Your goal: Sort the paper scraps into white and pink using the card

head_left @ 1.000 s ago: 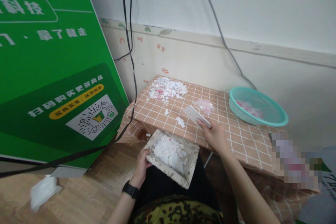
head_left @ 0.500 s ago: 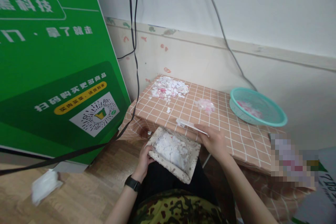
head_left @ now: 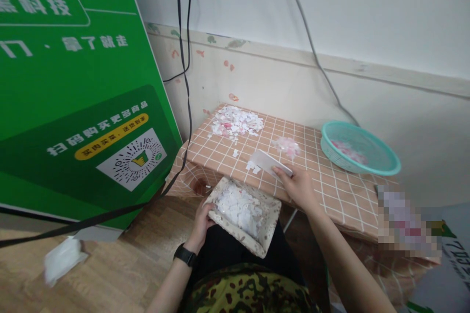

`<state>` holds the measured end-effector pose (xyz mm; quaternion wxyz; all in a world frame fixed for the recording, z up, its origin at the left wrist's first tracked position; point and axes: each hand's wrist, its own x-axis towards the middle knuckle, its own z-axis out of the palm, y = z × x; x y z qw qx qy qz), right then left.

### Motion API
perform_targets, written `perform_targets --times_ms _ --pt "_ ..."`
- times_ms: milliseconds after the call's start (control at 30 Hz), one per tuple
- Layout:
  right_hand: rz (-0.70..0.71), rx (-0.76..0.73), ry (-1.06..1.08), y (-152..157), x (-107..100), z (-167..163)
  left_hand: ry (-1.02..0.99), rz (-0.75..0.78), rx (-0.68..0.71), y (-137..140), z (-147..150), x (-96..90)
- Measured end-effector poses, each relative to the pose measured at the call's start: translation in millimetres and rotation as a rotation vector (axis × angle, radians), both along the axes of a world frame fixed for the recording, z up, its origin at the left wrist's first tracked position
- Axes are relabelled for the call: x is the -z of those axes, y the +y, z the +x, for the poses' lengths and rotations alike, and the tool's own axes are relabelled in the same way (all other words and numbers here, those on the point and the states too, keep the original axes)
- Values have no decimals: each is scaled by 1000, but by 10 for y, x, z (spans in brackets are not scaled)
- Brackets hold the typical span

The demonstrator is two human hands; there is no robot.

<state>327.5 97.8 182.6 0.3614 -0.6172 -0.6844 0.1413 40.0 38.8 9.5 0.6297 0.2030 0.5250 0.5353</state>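
My left hand [head_left: 204, 220] grips the left side of a speckled, pale rectangular tray [head_left: 272, 227], tilted just below the table's front edge. White paper scraps [head_left: 240, 208] fill much of it. In my right hand [head_left: 295, 185] is a flat white card [head_left: 270, 160], held by its right end near the table edge. A few white paper bits [head_left: 252, 167] lie by the card's left end. Further back on the table sit a large heap of white scraps [head_left: 238, 121] with some pink, and a small pinkish pile [head_left: 287, 146].
The table wears a brown checked cloth [head_left: 304, 171]. A turquoise basket [head_left: 380, 159] with pink-white pieces stands at its right. Left is a green panel [head_left: 84, 73], with a black cord [head_left: 188, 107] hanging in front. A white packet [head_left: 64, 259] lies on the floor.
My right hand has turned the card so its broad face shows, and moved it slightly up onto the table. The paper bits beside it now lie more visible. The tray has barely moved.
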Motion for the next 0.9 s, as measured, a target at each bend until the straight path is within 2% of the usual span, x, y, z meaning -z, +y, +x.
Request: perform_targets --times_ms 133,400,700,800,900 --pt "-41 1 4 88 -18 -5 -6 -2 0 5 -11 41" --pt "7 111 -22 234 39 15 -4 4 0 4 -16 73" --pt "-1 -55 51 214 8 -140 15 -19 -9 12 -12 26" --pt "-60 -155 45 212 -23 -117 13 -21 -5 11 -10 18" --pt "-60 -147 -3 229 -102 -21 6 -14 -7 5 -7 5"
